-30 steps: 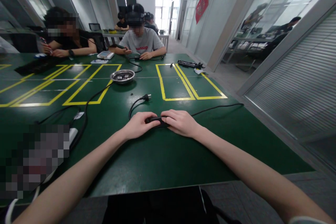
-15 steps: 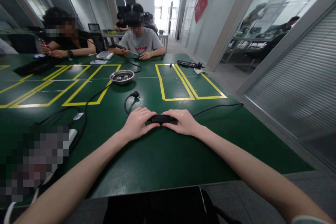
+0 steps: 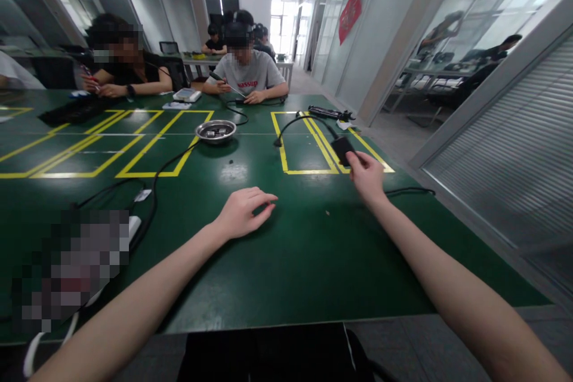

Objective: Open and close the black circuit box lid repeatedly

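My right hand (image 3: 367, 179) pinches a black power adapter (image 3: 342, 149) by its near end, raised over the right side of the green table (image 3: 286, 262). From the adapter's far end a cord arches left to a black plug (image 3: 278, 142), close to the yellow tape. Another black cable (image 3: 409, 191) runs out rightward past my wrist across the tabletop. My left hand (image 3: 244, 212) rests at the table's middle, holding nothing, with a gap between thumb and fingers.
A metal bowl (image 3: 215, 131) of small metal parts stands beyond my left hand. Black cables and a blurred-out object (image 3: 76, 268) lie at the left. A black tool-like item (image 3: 330, 113) is at the far right. Two people (image 3: 250, 68) work across the table.
Both hands held the adapter before. My left hand has let go, and my right hand has carried the adapter right and away from me, with the plug swinging along.
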A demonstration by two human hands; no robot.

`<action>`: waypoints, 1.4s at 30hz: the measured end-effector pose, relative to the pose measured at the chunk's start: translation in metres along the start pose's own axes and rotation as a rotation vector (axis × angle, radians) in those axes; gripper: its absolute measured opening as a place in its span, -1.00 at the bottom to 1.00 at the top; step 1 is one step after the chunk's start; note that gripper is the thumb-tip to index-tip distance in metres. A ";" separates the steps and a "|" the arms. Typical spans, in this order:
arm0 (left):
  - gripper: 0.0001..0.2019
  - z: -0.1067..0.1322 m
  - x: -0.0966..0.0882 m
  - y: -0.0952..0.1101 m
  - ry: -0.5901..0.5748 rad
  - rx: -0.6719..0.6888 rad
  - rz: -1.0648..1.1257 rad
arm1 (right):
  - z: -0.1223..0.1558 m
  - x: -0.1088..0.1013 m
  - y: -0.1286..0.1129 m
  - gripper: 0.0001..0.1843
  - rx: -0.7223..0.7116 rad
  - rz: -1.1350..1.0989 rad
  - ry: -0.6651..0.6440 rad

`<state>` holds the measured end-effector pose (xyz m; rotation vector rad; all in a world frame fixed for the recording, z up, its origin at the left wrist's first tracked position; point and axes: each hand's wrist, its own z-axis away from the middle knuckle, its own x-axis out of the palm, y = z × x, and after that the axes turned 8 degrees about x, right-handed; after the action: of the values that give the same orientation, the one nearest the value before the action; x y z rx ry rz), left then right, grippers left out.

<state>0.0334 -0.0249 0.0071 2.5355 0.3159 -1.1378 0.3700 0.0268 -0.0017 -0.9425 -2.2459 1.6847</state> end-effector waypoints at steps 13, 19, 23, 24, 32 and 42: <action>-0.80 0.006 0.010 0.001 -0.038 -0.098 0.075 | -0.042 -0.042 0.056 -0.53 0.059 0.471 -0.049; -0.80 0.005 0.009 0.000 -0.051 -0.127 0.077 | -0.041 -0.038 0.054 -0.53 0.066 0.544 -0.055; -0.79 0.006 0.010 -0.003 -0.080 -0.142 0.079 | -0.044 -0.039 0.053 -0.52 0.181 0.670 0.195; -0.79 0.006 0.010 -0.003 -0.089 -0.143 0.080 | -0.045 -0.039 0.054 -0.52 0.196 0.682 0.229; -0.79 0.005 0.010 -0.002 -0.138 -0.173 0.077 | -0.051 -0.045 0.074 -0.53 0.131 0.662 0.232; -0.81 0.004 0.009 -0.003 -0.151 -0.141 0.078 | -0.048 -0.051 0.072 -0.45 -0.043 0.782 0.077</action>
<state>0.0356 -0.0230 -0.0034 2.3046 0.2479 -1.2237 0.4605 0.0467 -0.0397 -2.0437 -1.9813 1.7932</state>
